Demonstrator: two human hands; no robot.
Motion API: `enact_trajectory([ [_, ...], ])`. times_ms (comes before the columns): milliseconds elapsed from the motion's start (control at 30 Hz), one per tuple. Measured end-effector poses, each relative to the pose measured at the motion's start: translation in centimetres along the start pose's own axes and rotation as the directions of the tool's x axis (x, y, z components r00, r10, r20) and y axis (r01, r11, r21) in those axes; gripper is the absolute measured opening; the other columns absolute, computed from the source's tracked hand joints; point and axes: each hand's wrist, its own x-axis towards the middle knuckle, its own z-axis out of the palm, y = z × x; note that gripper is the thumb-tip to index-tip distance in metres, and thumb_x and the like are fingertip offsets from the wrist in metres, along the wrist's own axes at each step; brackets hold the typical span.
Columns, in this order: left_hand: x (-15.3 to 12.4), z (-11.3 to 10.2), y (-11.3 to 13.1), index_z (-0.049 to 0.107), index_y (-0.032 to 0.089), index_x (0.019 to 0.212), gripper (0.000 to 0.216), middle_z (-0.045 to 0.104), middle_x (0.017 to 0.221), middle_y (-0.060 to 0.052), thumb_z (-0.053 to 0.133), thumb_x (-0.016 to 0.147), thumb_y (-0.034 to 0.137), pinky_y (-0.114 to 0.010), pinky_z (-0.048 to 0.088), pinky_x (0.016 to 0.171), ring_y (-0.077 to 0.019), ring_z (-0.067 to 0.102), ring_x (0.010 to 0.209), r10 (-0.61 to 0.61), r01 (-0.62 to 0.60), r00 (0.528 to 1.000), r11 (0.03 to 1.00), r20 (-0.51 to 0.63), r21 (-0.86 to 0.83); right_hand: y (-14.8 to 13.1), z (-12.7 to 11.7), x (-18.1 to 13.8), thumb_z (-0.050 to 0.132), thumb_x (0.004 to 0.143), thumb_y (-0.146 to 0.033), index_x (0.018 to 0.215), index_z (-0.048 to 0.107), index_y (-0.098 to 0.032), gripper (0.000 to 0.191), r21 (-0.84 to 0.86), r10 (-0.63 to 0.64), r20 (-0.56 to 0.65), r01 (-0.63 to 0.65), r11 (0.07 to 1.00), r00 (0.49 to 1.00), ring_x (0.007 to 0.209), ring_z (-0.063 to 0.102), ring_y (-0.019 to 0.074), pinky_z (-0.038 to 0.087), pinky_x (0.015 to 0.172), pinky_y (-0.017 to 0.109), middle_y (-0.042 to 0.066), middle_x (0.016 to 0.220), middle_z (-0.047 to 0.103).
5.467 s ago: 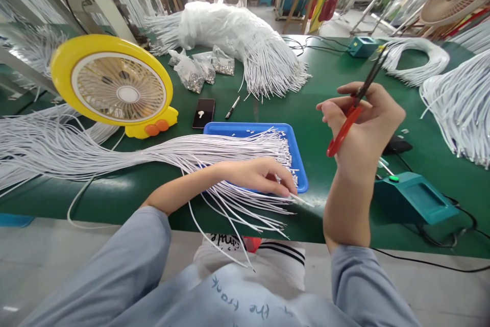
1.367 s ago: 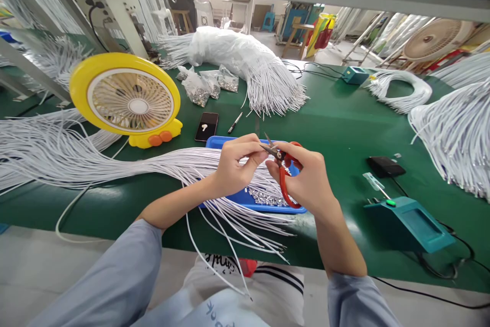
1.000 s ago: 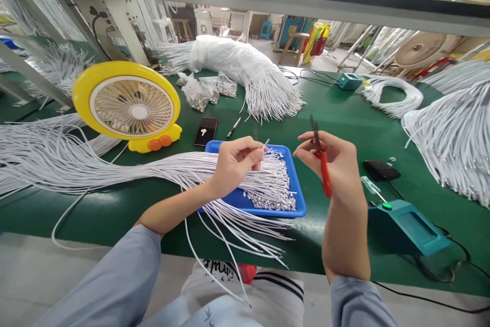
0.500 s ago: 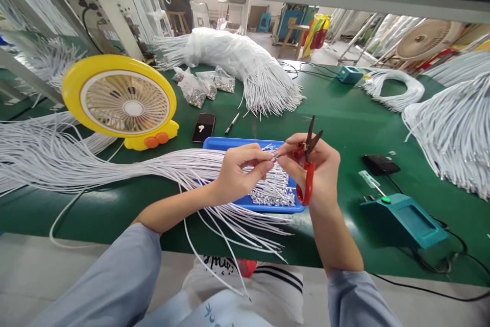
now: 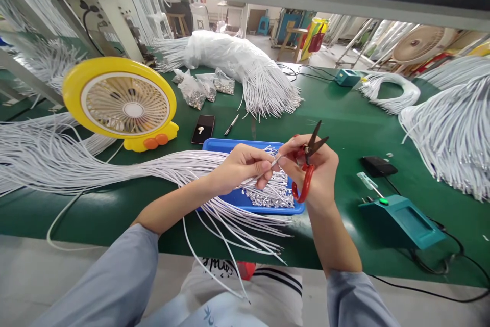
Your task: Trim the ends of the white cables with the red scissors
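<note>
My left hand point(image 5: 239, 166) pinches the end of one thin white cable point(image 5: 268, 168) above the blue tray point(image 5: 225, 144). My right hand point(image 5: 316, 174) meets it fingertip to fingertip at the cable's tip while keeping red-handled scissors point(image 5: 306, 171) in its palm, blades apart and pointing up to the right. A thick fan of white cables point(image 5: 126, 164) runs from the left across the tray, and small metal pieces point(image 5: 268, 198) lie along the tray's near edge. More cable ends point(image 5: 245, 225) hang over the table's front edge.
A yellow desk fan point(image 5: 120, 102) stands at the left, a black phone point(image 5: 203, 128) and a pen point(image 5: 231, 124) behind the tray. A teal device point(image 5: 401, 220) with a lead sits at the right, near a black box point(image 5: 378, 166). Bagged white cables point(image 5: 237, 59) and more bundles point(image 5: 451, 128) lie beyond.
One second ago my hands were apart, the scissors held upright. Since then my right hand has come left to my left hand, and both now pinch the cable end.
</note>
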Motion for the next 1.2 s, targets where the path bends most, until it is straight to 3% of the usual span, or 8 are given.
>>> enact_trajectory([
  [67,0.1,0.0,0.0,0.066,0.011,0.075,0.034,0.058,0.059,-0.001,0.072,0.080,0.045,-0.018,0.046,0.042,-0.0076,0.055,0.045,0.008,-0.008,1.000,0.999,0.006,0.034,0.0,0.2,0.1,0.080,0.066,-0.029,0.087,0.057,-0.023,0.032,-0.005,0.028,-0.015,-0.028,1.000,1.000,0.060,0.059,0.0118,0.049,0.056,0.026,-0.002,0.073,0.065],
  [133,0.1,0.2,0.0,0.067,0.012,0.074,0.029,0.058,0.060,-0.001,0.074,0.079,0.040,-0.019,0.049,0.046,-0.0079,0.056,0.048,0.131,-0.119,0.989,0.981,-0.069,0.154,0.0,0.4,0.2,0.079,0.067,-0.028,0.089,0.057,-0.023,0.031,-0.021,0.039,-0.047,-0.040,0.999,0.998,0.062,0.059,0.0120,0.048,0.057,0.026,-0.002,0.073,0.065],
  [267,0.0,0.6,-0.2,0.070,0.013,0.077,0.011,0.063,0.070,-0.003,0.075,0.076,0.022,-0.018,0.053,0.057,-0.0087,0.060,0.063,0.433,-0.317,0.883,0.834,-0.180,0.453,-0.4,0.5,0.0,0.073,0.075,-0.024,0.090,0.057,-0.023,0.022,-0.036,-0.012,-0.078,0.009,0.999,0.997,0.067,0.062,0.0124,0.045,0.059,0.026,-0.001,0.078,0.068],
  [367,0.1,0.6,-0.4,0.069,0.012,0.074,0.010,0.065,0.070,-0.003,0.077,0.074,0.019,-0.017,0.051,0.059,-0.0082,0.059,0.064,0.493,-0.343,0.855,0.772,-0.161,0.535,-0.7,0.4,-0.4,0.070,0.078,-0.022,0.090,0.057,-0.023,0.017,-0.061,-0.019,-0.066,0.015,0.998,0.998,0.066,0.062,0.0126,0.044,0.059,0.027,-0.001,0.077,0.068],
  [667,0.3,0.4,-0.4,0.067,0.011,0.068,0.019,0.062,0.066,-0.002,0.079,0.073,0.025,-0.017,0.048,0.054,-0.0074,0.056,0.060,0.446,-0.260,0.858,0.806,-0.256,0.532,-0.2,0.3,-0.6,0.075,0.068,-0.009,0.087,0.058,-0.023,0.029,-0.144,-0.146,-0.031,0.140,0.980,0.989,0.060,0.050,0.0098,0.039,0.055,0.025,-0.002,0.080,0.069],
  [833,0.3,0.6,-0.3,0.067,0.010,0.070,0.027,0.063,0.065,-0.002,0.080,0.071,0.034,-0.018,0.050,0.055,-0.0080,0.057,0.058,0.360,-0.199,0.884,0.868,-0.300,0.456,0.3,0.0,-0.3,0.077,0.065,-0.007,0.086,0.060,-0.023,0.031,-0.152,-0.134,-0.059,0.124,0.981,0.989,0.060,0.054,0.0105,0.040,0.056,0.025,-0.003,0.075,0.068],
  [1067,0.3,0.2,-0.4,0.065,0.009,0.071,0.032,0.058,0.059,0.000,0.069,0.082,0.039,-0.018,0.048,0.050,-0.0067,0.055,0.051,0.214,-0.174,0.966,0.954,-0.148,0.245,0.5,-0.5,0.0,0.075,0.065,-0.004,0.092,0.063,-0.024,0.035,-0.002,-0.073,0.007,0.073,0.997,0.997,0.064,0.061,0.0104,0.047,0.059,0.022,-0.004,0.075,0.069],
  [1200,0.1,0.2,-0.1,0.063,0.009,0.071,0.034,0.058,0.059,-0.001,0.067,0.084,0.040,-0.018,0.047,0.047,-0.0065,0.055,0.047,0.164,-0.153,0.984,0.977,-0.066,0.147,1.0,-0.3,0.4,0.073,0.066,-0.005,0.087,0.061,-0.022,0.029,-0.085,-0.108,-0.026,0.106,0.991,0.994,0.062,0.057,0.0090,0.044,0.058,0.022,-0.004,0.075,0.068],
])
